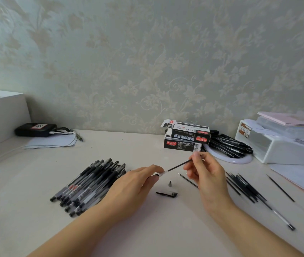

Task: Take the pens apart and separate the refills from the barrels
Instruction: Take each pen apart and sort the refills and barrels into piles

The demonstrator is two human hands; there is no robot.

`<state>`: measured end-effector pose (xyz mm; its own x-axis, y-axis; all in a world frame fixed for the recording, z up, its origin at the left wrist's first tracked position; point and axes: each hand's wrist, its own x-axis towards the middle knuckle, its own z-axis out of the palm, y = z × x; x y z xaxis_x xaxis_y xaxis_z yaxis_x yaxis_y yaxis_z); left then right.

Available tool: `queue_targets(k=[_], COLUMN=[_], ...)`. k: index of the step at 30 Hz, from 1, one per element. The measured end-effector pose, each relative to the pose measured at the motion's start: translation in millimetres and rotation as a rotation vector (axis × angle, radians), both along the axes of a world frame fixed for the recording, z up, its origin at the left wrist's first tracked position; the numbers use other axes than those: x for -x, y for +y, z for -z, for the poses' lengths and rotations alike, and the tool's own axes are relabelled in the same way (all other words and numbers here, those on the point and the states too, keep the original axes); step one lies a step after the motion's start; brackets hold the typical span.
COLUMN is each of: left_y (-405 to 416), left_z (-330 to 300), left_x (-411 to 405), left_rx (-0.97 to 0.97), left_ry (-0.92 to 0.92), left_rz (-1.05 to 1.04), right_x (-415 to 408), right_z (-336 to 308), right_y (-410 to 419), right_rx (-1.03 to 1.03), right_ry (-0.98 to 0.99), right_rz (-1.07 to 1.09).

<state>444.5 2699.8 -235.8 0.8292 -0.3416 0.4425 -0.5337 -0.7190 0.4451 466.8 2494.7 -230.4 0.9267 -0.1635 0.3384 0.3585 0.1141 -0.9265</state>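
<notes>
Both hands' fingers pinched closed: left hand (134,184) on barrel (160,174), right hand (205,170) on refill (178,166).

Wall (147,52): pale floral wallpaper.
Desk (27,210): off-white, abutted the wall.
Light: soft, even.

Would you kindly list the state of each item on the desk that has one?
refill: half drawn out of barrel, pinched by right hand
barrel: held in left hand
cap: off, lying flat
tip cone: unscrewed, upright
pen pile: still assembled
pen box: flap open
</notes>
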Motion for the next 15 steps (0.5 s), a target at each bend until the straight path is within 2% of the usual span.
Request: queue_targets(k=[6, 11, 15], left_y=[-2.2, -0.3, -0.5], left_z=[-3.9, -4.5, -2.4], left_x=[1.9, 1.1, 0.0], left_rx=[0.062, 0.068, 0.045], left_ry=[-0.011, -0.002, -0.006], left_rz=[0.025, 0.006, -0.003], right_x=[5.3, 5.5, 5.0], right_z=[2.6, 7.5, 8.7], right_y=[6.5, 7.6, 6.1], right_rx=[0.452, 0.668, 0.755], right_ry=[0.041, -0.024, 0.003], right_rz=[-0.085, 0.052, 0.039])
